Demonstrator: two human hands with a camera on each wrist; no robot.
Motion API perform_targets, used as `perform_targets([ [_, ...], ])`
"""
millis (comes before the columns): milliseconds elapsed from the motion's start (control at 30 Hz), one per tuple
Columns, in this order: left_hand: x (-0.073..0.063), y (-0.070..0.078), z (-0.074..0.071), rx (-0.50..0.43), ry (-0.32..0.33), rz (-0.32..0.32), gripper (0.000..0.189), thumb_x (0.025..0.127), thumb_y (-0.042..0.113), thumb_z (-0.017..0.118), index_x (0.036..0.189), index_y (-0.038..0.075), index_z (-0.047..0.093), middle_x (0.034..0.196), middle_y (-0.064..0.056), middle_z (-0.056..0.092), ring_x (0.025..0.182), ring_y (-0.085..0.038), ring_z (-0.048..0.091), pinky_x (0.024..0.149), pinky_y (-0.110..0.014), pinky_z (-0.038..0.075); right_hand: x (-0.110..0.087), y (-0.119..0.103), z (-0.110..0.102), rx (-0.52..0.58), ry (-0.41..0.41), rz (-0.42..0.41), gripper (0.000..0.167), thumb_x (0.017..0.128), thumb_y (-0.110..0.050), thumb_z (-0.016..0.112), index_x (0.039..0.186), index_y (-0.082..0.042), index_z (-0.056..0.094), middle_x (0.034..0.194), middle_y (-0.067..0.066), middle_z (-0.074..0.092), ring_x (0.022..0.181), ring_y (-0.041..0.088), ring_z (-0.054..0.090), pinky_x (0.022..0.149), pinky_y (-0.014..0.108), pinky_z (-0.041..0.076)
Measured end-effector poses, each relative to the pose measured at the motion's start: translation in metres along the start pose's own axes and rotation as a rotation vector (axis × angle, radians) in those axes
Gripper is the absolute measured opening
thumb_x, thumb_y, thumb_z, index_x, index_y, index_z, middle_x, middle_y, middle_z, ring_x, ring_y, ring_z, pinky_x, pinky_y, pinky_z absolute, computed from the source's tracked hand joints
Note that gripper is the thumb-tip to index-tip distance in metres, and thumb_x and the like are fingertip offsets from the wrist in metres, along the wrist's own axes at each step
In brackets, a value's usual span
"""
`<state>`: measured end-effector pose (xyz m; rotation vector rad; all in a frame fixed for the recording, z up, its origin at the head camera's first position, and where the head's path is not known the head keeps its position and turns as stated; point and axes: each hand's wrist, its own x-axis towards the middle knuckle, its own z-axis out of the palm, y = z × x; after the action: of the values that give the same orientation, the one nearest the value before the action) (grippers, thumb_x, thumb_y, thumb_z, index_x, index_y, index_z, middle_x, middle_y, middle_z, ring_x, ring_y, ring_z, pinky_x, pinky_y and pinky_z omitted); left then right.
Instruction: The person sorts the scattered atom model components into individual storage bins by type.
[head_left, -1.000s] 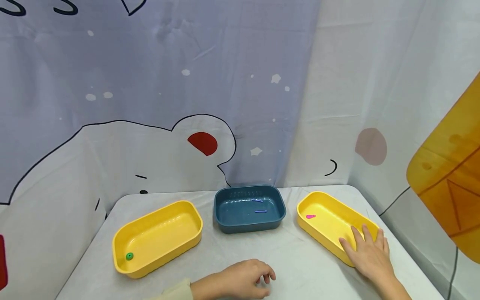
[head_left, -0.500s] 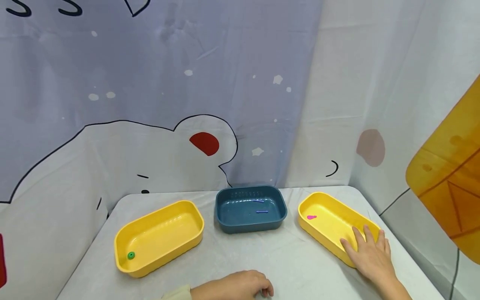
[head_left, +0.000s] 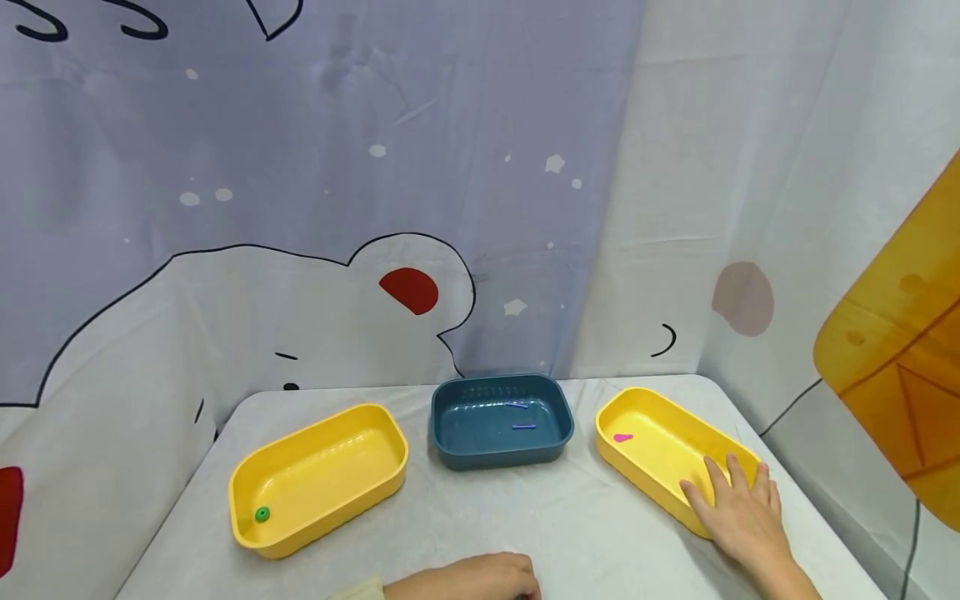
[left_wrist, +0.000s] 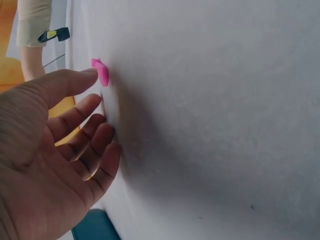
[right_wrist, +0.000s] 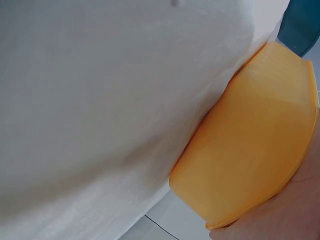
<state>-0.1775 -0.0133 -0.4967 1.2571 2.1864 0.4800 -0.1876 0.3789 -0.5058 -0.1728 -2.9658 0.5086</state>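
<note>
My left hand (head_left: 480, 577) is low over the table at the front middle, its fingers loosely bent. In the left wrist view, the thumb tip overlaps a small pink piece with a narrow end (left_wrist: 103, 75) on the white cloth, and the other fingers stand apart from the thumb. My right hand (head_left: 742, 521) rests with spread fingers on the near end of the right yellow tray (head_left: 652, 487); in the right wrist view the hand is right at its rim. Another pink piece (head_left: 622, 437) lies inside that tray's far end.
A second yellow tray (head_left: 330, 504) on the left holds a green ring (head_left: 262, 514). At the back middle stands a dark teal tray (head_left: 498, 458) with two thin blue sticks (head_left: 523, 427). A printed curtain (head_left: 525, 208) hangs behind the table.
My left hand has sunk toward the front edge of the view, and its fingers now point down more. The right hand stays on the yellow tray.
</note>
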Motion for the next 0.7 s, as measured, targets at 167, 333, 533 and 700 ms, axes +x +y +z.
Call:
perform_targets([
  [167, 0.0004, -0.0033, 0.0015, 0.013, -0.001, 0.04, 0.015, 0.099, 0.021, 0.066, 0.111, 0.016, 0.073, 0.096, 0.015, 0.061, 0.082, 0.008, 0.052, 0.078, -0.009, 0.049, -0.0001, -0.0002, -0.0006, -0.003, -0.002, 0.003, 0.084, 0.102, -0.063, 0.038, 0.148, 0.008, 0.038, 0.153, 0.044, 0.018, 0.137, 0.073, -0.008, 0.11, 0.078, -0.002],
  [333, 0.0012, -0.0049, 0.0047, 0.017, 0.004, 0.049, 0.016, 0.099, 0.024, 0.065, 0.111, 0.016, 0.073, 0.093, 0.017, 0.059, 0.081, 0.008, 0.052, 0.077, -0.01, 0.049, -0.0011, -0.0005, -0.001, 0.0, 0.006, -0.004, 0.083, 0.103, -0.061, 0.038, 0.148, 0.008, 0.038, 0.153, 0.044, 0.019, 0.137, 0.073, -0.008, 0.11, 0.078, -0.002],
  [533, -0.0024, 0.0015, 0.0068, -0.061, 0.003, -0.015, 0.011, 0.097, 0.028, 0.069, 0.105, 0.022, 0.075, 0.083, 0.019, 0.058, 0.074, 0.005, 0.053, 0.069, -0.012, 0.05, -0.001, -0.0001, -0.0007, -0.001, 0.005, -0.004, 0.083, 0.103, -0.062, 0.037, 0.148, 0.008, 0.038, 0.153, 0.043, 0.019, 0.137, 0.073, -0.008, 0.11, 0.078, -0.002],
  [700, -0.0035, 0.0047, 0.0051, 0.097, -0.03, 0.032, 0.015, 0.098, 0.035, 0.068, 0.11, 0.028, 0.074, 0.085, 0.022, 0.058, 0.076, 0.007, 0.052, 0.07, -0.009, 0.048, 0.0008, 0.0007, -0.0005, -0.002, -0.007, 0.003, 0.084, 0.103, -0.063, 0.037, 0.148, 0.008, 0.038, 0.153, 0.044, 0.018, 0.137, 0.073, -0.008, 0.11, 0.078, -0.003],
])
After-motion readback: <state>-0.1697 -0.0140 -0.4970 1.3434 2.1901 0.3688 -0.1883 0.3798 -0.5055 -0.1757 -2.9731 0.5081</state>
